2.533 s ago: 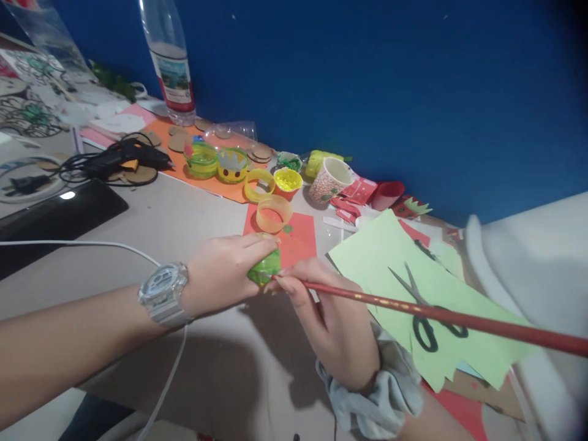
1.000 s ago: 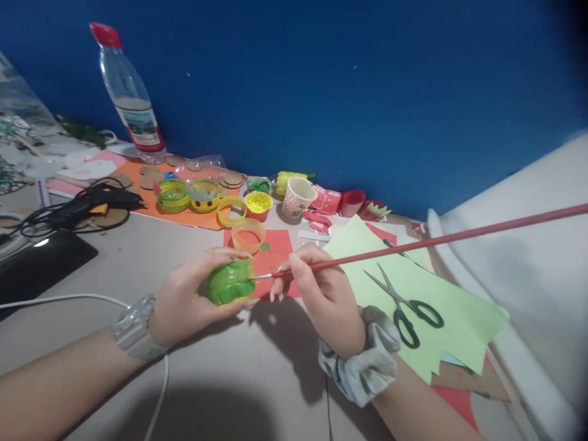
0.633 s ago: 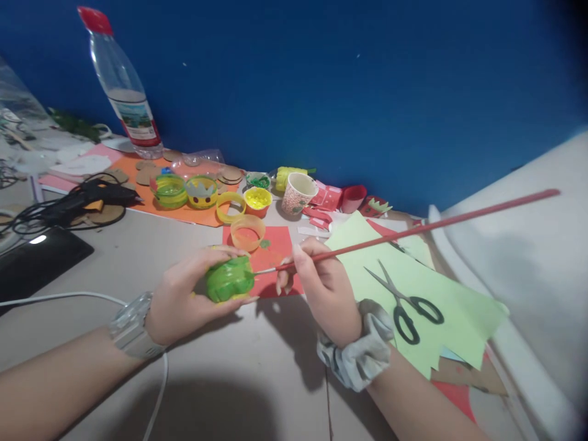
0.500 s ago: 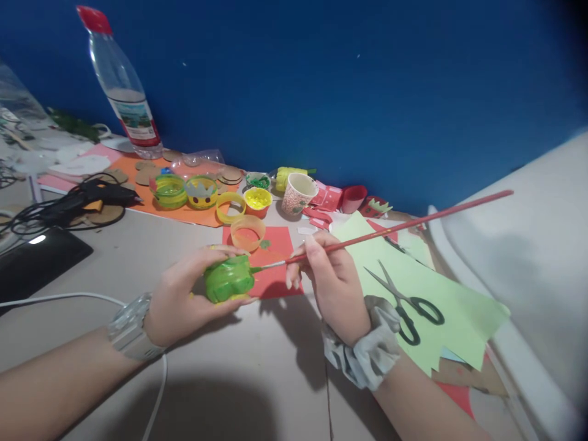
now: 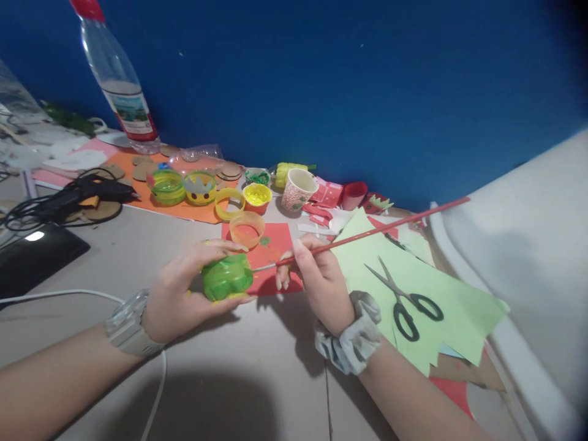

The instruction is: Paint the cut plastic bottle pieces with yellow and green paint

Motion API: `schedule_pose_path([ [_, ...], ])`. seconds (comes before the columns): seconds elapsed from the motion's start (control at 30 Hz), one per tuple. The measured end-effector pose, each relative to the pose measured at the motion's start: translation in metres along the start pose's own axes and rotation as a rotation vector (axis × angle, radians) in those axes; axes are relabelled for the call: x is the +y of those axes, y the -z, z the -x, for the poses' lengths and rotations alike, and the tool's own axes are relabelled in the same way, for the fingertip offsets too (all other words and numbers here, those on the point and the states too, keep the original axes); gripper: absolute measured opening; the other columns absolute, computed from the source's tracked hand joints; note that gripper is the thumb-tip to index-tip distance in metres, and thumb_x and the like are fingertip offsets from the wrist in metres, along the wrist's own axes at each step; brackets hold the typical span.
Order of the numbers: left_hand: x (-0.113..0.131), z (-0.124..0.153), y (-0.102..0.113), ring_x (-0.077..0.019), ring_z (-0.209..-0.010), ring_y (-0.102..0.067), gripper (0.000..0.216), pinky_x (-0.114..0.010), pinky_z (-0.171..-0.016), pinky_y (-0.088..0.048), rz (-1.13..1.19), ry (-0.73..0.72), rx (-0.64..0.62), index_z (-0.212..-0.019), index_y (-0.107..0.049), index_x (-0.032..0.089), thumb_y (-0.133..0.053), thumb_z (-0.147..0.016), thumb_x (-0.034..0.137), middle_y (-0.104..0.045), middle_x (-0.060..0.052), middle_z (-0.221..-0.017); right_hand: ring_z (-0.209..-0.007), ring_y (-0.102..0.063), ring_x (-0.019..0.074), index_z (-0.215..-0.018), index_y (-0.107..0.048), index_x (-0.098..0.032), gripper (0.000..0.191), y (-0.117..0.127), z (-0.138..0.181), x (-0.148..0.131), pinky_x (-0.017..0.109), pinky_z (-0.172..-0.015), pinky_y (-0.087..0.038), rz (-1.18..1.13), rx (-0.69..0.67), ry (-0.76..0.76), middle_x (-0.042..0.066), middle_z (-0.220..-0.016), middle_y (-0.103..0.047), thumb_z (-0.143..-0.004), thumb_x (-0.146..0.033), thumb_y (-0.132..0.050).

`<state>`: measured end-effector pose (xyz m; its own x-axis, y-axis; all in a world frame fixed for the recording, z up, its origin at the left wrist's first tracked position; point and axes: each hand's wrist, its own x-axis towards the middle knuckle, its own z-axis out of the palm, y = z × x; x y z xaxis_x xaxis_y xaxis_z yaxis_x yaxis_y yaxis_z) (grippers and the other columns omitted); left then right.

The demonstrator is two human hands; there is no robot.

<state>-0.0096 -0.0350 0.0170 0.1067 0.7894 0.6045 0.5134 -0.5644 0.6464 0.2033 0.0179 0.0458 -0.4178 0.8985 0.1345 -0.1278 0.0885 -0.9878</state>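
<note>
My left hand (image 5: 181,297) is wrapped round a small green-painted bottle bottom (image 5: 226,278), held just above the table. My right hand (image 5: 321,283) pinches a long red paintbrush (image 5: 367,233) near its metal ferrule. The brush tip touches the right side of the green piece. A watch sits on my left wrist and a grey scrunchie on my right. A red paper sheet (image 5: 275,245) lies under the brush tip.
Black scissors (image 5: 404,303) lie on light green paper (image 5: 441,306) to the right. Behind are plastic rings (image 5: 247,228), a yellow paint cup (image 5: 256,196), a paper cup (image 5: 298,188), a water bottle (image 5: 120,92) and a glue gun (image 5: 87,193). A white cable (image 5: 158,380) crosses the table.
Since the oldest frame the green piece has turned so its painted side faces up. The brush handle swung from low right to up right. The brush tip keeps stroking the piece's right side.
</note>
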Motion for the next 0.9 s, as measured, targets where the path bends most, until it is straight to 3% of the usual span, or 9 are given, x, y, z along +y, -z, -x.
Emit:
schedule_pose_path([
  [0.1,0.001,-0.001,0.0,-0.0227,-0.108,-0.065,0.048,-0.039,-0.096,-0.053,-0.034,0.008,-0.003,-0.111,-0.052,0.025,-0.081,-0.073,0.029,-0.068,-0.008,-0.114,-0.049,-0.055,0.0093,-0.077,-0.052,-0.021,0.028,0.01,-0.007,0.008,0.022,-0.052,-0.045,0.014,0.045,0.002,-0.005,-0.056,-0.059,-0.098,-0.04,-0.051],
  [0.3,0.003,-0.006,-0.003,-0.0237,-0.103,-0.067,0.044,-0.037,-0.094,-0.054,-0.087,0.195,-0.098,-0.105,-0.056,0.023,-0.078,-0.073,0.043,-0.069,-0.006,-0.112,-0.056,-0.061,0.0101,-0.079,-0.055,-0.021,0.029,0.03,-0.026,0.038,0.021,-0.057,-0.051,-0.03,0.365,0.018,-0.003,-0.063,-0.064,-0.089,-0.048,-0.059],
  [0.5,0.004,-0.018,-0.003,-0.0285,-0.102,-0.066,0.054,-0.038,-0.086,-0.057,-0.023,0.552,-0.25,-0.107,-0.061,0.021,-0.072,-0.07,0.059,-0.068,-0.007,-0.113,-0.058,-0.065,0.0125,-0.079,-0.054,-0.02,0.03,0.028,-0.029,0.053,0.024,-0.061,-0.055,0.065,0.33,-0.052,-0.001,-0.063,-0.067,-0.09,-0.048,-0.057],
  [0.67,0.006,-0.023,-0.002,-0.0277,-0.098,-0.066,0.054,-0.034,-0.078,-0.057,-0.009,0.599,-0.291,-0.104,-0.061,0.02,-0.069,-0.071,0.062,-0.068,-0.007,-0.111,-0.061,-0.067,0.0135,-0.08,-0.054,-0.02,0.029,0.029,-0.03,0.055,0.025,-0.064,-0.056,0.127,0.281,-0.076,0.0,-0.065,-0.069,-0.091,-0.046,-0.055],
  [0.9,0.006,-0.024,-0.003,-0.0274,-0.096,-0.065,0.056,-0.035,-0.079,-0.055,-0.025,0.612,-0.306,-0.103,-0.061,0.02,-0.068,-0.071,0.065,-0.068,-0.007,-0.109,-0.059,-0.066,0.0126,-0.08,-0.052,-0.02,0.027,0.028,-0.029,0.055,0.023,-0.059,-0.053,0.121,0.276,-0.076,0.0,-0.065,-0.069,-0.093,-0.043,-0.053],
])
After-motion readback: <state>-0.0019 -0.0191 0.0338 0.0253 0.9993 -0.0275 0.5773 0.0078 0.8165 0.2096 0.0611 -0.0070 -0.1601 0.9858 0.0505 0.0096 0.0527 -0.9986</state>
